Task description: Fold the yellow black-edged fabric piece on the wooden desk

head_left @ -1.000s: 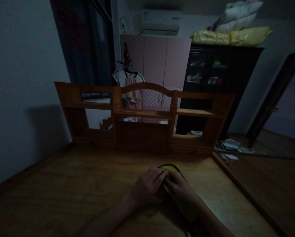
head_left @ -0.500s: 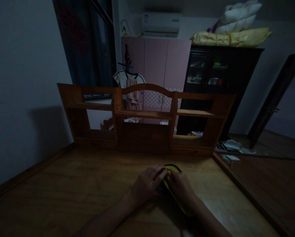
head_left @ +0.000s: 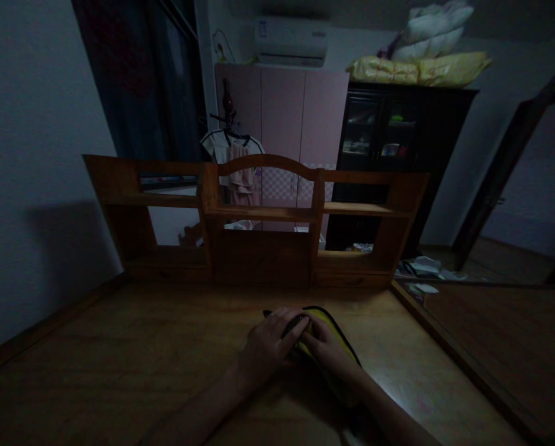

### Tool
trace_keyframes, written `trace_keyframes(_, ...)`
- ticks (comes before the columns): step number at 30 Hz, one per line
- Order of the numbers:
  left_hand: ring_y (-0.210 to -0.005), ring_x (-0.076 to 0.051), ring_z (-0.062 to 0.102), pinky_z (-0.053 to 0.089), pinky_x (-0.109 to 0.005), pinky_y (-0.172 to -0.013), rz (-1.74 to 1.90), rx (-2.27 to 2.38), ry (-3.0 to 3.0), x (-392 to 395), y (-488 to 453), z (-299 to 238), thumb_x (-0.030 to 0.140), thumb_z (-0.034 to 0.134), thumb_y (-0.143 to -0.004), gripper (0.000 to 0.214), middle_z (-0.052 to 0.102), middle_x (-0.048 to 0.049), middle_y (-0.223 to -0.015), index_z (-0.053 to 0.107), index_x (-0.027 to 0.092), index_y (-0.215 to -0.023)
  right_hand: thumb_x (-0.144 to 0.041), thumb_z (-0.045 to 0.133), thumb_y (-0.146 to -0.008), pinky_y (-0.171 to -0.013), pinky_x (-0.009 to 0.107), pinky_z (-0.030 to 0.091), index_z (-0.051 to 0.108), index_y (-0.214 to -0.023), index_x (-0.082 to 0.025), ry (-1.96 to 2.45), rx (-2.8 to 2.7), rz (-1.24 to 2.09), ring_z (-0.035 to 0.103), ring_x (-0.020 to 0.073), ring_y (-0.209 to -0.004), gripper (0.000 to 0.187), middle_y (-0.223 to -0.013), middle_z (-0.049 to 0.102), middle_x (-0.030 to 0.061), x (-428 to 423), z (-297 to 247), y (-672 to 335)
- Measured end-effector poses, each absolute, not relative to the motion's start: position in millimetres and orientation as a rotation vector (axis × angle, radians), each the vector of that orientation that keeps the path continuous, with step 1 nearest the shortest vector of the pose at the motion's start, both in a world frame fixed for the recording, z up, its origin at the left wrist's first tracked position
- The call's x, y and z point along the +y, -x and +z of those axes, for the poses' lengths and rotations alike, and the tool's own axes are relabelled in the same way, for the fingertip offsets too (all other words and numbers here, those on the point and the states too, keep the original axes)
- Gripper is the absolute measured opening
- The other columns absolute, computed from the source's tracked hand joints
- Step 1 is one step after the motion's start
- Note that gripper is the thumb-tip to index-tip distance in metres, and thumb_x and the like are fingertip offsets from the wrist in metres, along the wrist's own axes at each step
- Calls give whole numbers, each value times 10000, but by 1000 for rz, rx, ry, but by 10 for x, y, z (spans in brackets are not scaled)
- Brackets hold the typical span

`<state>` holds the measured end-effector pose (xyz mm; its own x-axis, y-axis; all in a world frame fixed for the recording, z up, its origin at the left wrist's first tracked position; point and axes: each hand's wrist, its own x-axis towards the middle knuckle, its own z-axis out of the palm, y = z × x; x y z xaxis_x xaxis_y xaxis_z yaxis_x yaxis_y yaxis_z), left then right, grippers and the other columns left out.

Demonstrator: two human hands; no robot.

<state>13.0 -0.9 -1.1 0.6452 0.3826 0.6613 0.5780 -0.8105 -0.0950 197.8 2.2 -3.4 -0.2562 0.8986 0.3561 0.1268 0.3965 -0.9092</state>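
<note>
Yellow piece: A yellow piece with a curved black edge (head_left: 340, 337) is seen at five o'clock, on the near half of the tabletop; its material cannot be told.
Hands: The left hand (head_left: 269, 342) is curled over its left part, and the right hand (head_left: 327, 348) is closed on its yellow side; fingertips are held together, and much is hidden beneath them.
Tabletop: The smooth, light-brown wooden tabletop (head_left: 133, 347) is backed by an open, arched brown wooden shelf unit (head_left: 266, 214).
Blocked: By this unit, the pink checker-banded wardrobe (head_left: 282, 118) at twelve and the black glass-doored cabinet (head_left: 383, 139) at two are partly covered.
Cabinet: A green item (head_left: 397, 118) is kept behind glass; yellow wrapped bundles (head_left: 454, 69) are stacked on top.
</note>
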Motion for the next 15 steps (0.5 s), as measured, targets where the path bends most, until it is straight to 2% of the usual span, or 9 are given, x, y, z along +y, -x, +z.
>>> trace_keyframes(5,-1258,-298,460,430,-476,-1040,-952,-745,2551,-24,-146,26,329,624,-887,618,486,-163,-1346,368,157,-1422,-300,622,-874,-1025,395,443,634,-1176,-217,884,-1693,899,591,252,-1155,314,-1192,672,69,62,-111,-2002)
trace_keyframes(10,-1245,-311,463,417,-490,-1051,-962,-731,2567,-20,-148,23,391,662,-854,671,485,-174,-1336,386,135,-1409,-270,593,-892,-963,344,476,636,-1165,-229,923,-1733,794,611,234,-1108,279,-1154,685,55,62,-150,-2008)
trace_keyframes(15,-1245,-313,457,411,-499,-1059,-988,-737,2579,-18,-150,25,410,695,-826,715,478,-176,-1336,386,129,-1406,-320,563,-913,-802,291,510,669,-1035,-179,1018,-1768,731,651,206,-892,214,-973,711,50,78,-170,-2000)
